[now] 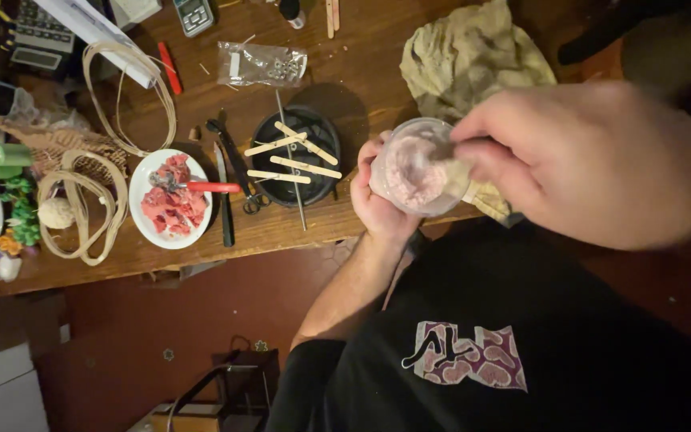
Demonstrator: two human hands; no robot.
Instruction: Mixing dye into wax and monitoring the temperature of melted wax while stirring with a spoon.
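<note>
Pink, pale paste fills a small clear plastic cup (417, 166), which the left hand (377, 200) grasps from below, fingers wrapped around its side, just above the edge of the brown wooden table (361, 48). The right hand (593, 160) pinches a thin stick (445, 150) that dips into the paste. Nearby lie a black round tray with flat wooden sticks (295, 156) and a white plate with pink chunks (171, 198).

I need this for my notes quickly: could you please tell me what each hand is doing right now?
Left hand: closed around the clear cup of pink paste.
Right hand: closed on a stirring stick in the cup.
</note>
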